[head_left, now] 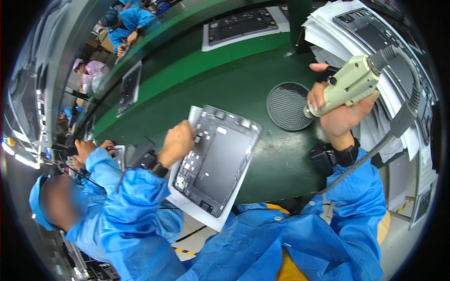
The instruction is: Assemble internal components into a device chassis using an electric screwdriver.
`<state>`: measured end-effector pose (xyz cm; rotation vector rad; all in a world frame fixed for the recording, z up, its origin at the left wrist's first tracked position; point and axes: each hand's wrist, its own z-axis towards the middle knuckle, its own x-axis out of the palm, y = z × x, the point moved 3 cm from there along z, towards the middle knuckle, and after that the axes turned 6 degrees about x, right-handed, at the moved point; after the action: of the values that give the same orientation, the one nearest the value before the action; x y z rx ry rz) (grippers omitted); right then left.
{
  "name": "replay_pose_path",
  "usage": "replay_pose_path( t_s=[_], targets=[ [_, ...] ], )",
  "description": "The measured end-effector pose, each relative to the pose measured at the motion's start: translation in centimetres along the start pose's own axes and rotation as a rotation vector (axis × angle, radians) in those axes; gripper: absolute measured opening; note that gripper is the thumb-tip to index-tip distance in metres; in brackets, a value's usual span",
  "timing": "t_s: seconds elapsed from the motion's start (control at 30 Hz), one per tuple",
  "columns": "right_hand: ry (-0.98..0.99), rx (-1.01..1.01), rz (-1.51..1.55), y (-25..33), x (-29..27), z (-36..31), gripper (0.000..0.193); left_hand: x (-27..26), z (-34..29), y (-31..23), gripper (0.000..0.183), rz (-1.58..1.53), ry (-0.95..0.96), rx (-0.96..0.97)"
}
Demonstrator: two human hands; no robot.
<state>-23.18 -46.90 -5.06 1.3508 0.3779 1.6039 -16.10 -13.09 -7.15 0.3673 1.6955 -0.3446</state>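
My right hand is wrapped round a cream electric screwdriver, its thick grey cable running back over my forearm. The screwdriver's nose points down-left, by the right rim of a round black dimpled tray; I cannot tell whether they touch. My left hand is closed on the left edge of a dark tablet housing, with the fingertips curled out of sight. The housing lies tilted on a white sheet at the near edge of the bench. Small white patches and fittings line its frame.
A stack of white sheets and dark tablet housings rises at the right. Across the green bench, other housings lie on a raised strip, one at the far middle and one at the left. A co-worker in blue sits close on my left.
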Motion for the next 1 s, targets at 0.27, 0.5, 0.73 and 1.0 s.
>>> replay_pose_path(
  t_s=[0.27, 0.5, 0.73, 1.0],
  targets=[
    [-0.027, 0.028, -0.076, -0.6, -0.9, 0.7, 0.101, 0.3, -3.1, -2.1, 0.026, -0.221, 0.125, -0.018],
    [0.036, 0.088, -0.127, -1.2, 1.3, 1.3, 0.087, -1.6, -2.2, -4.1, 0.044, -0.287, -0.413, 0.142],
    [-0.028, 0.212, -0.218, -2.3, 2.4, 1.7, 0.102, 1.3, 2.6, -6.0, 0.017, -0.666, -0.399, 0.376],
    [-0.119, 0.259, -0.154, -3.5, 2.5, 2.0, 0.112, 1.9, 3.4, -5.7, 0.013, -0.733, -0.363, 0.370]
  ],
)
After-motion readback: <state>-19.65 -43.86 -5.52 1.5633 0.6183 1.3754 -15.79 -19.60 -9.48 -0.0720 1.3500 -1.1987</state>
